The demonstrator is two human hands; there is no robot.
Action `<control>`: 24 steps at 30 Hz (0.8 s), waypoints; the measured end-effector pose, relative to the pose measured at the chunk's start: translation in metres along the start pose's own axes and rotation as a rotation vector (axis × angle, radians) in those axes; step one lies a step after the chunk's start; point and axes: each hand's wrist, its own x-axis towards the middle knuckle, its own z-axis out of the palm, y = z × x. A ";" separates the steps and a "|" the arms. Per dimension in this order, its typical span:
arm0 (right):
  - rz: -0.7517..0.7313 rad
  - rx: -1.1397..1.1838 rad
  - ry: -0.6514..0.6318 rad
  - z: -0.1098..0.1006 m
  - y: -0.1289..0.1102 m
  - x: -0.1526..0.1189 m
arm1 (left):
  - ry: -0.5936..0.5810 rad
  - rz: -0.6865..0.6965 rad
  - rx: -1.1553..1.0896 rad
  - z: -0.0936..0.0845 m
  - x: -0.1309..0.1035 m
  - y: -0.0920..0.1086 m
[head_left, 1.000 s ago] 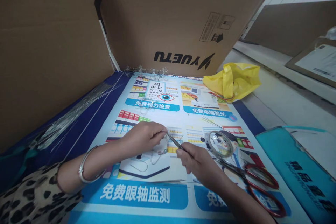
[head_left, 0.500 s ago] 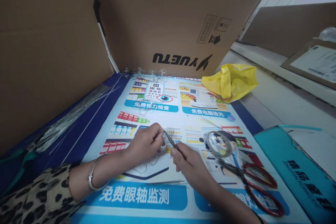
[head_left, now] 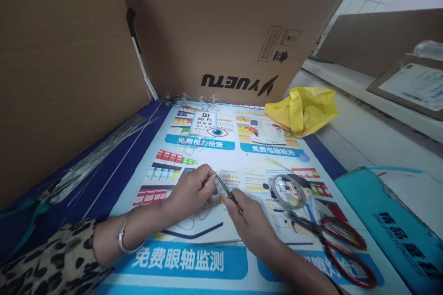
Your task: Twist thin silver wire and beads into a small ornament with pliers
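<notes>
My left hand [head_left: 197,189] is closed in a pinch on a thin wire [head_left: 211,176], just left of the middle of the printed sheet. The wire's end meets the tip of slim metal tweezers [head_left: 225,187]. My right hand [head_left: 251,219] grips the tweezers, thumb along their side, and their back end is hidden in the palm. Below my left hand lie bent wire loops [head_left: 188,223], partly covered by the fingers. To the right of my right hand lie a roll of clear tape [head_left: 289,203] and scissors with red handles [head_left: 346,230].
A bundle of loose wires [head_left: 100,154] lies left on blue cloth, near a teal-handled tool [head_left: 26,226]. Wire pieces [head_left: 194,98] sit by the upright cardboard [head_left: 221,23]. A yellow bag [head_left: 304,110] is far right, a teal package [head_left: 387,221] nearer.
The view has shifted slightly. Both hands stay nearly in place, with the tweezers' tip still at the wire; the right hand has turned a little, showing more of the tweezers.
</notes>
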 end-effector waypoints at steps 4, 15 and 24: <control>-0.024 -0.067 -0.018 -0.003 0.006 0.002 | -0.059 0.060 0.039 -0.005 0.001 0.002; -0.073 -0.220 -0.060 -0.006 0.002 -0.001 | -0.101 0.070 0.097 -0.034 0.009 0.010; -0.107 -0.020 0.118 -0.004 -0.001 -0.004 | -0.112 -0.015 -0.116 -0.009 0.002 0.009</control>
